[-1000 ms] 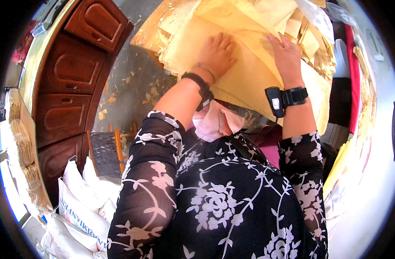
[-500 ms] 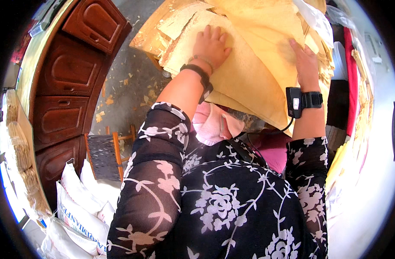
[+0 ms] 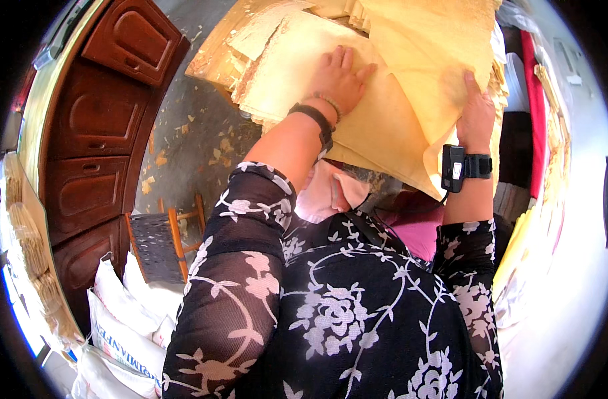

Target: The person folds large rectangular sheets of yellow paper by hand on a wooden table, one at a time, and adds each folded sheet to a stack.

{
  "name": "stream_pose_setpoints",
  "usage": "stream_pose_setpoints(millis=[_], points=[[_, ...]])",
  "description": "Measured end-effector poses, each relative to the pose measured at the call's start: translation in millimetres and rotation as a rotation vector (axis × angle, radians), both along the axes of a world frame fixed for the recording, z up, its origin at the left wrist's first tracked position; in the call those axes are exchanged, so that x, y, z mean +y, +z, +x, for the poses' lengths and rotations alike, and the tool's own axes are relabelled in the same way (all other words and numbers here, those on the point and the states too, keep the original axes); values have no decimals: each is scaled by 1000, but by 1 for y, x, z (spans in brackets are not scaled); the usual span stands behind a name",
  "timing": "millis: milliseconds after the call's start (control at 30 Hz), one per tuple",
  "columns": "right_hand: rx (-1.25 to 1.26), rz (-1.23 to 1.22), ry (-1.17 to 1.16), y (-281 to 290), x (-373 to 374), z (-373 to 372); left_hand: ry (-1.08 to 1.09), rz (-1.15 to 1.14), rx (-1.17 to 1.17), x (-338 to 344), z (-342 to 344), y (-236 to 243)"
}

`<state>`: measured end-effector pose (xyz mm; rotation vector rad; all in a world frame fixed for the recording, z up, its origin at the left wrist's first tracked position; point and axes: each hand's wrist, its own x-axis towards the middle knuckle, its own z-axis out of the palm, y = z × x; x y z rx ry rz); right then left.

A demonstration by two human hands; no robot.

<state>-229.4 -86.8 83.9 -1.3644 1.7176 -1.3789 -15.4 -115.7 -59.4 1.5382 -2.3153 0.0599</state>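
A pile of thin, yellow, slightly wrinkled sheets (image 3: pixel 284 73) with ragged, flaky edges lies in front of me. On its upper surface my left hand (image 3: pixel 342 81) rests flat, fingers spread and pointing away. A top sheet (image 3: pixel 430 46) is partly folded, its slanting edge running to the right of my left hand. At the right side my right hand (image 3: pixel 477 118) grips this sheet's edge, the thumb on top; its other fingers are mostly hidden. Both wrists wear dark bands, and the right one carries a small black box (image 3: pixel 453 167).
Beneath the pile shows a wooden surface (image 3: pixel 207 63) with crumbs. Dark red cabinet doors (image 3: pixel 94 193) line the left. A small wooden stool (image 3: pixel 159 243) and white sacks (image 3: pixel 121 326) stand lower left. Yellow scraps litter the grey floor (image 3: pixel 204 133). Pink cloth (image 3: pixel 330 193) lies near my lap.
My left hand has slid to the right across the pile. My right hand has come slightly nearer to me, and the folded sheet has shifted, uncovering more layers at the far side.
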Motion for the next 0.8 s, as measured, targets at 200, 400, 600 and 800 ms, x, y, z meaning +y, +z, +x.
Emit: stream_pose_setpoints(millis=[200, 400, 600, 800], points=[[90, 45, 18, 4, 4, 10, 83, 137, -74, -8, -18, 20], [-20, -114, 47, -4, 22, 12, 104, 102, 323, -28, -61, 3], [56, -34, 42, -10, 24, -4, 101, 214, 504, -71, -62, -102], [749, -184, 85, -31, 15, -56, 13, 212, 201, -51, -74, -67]])
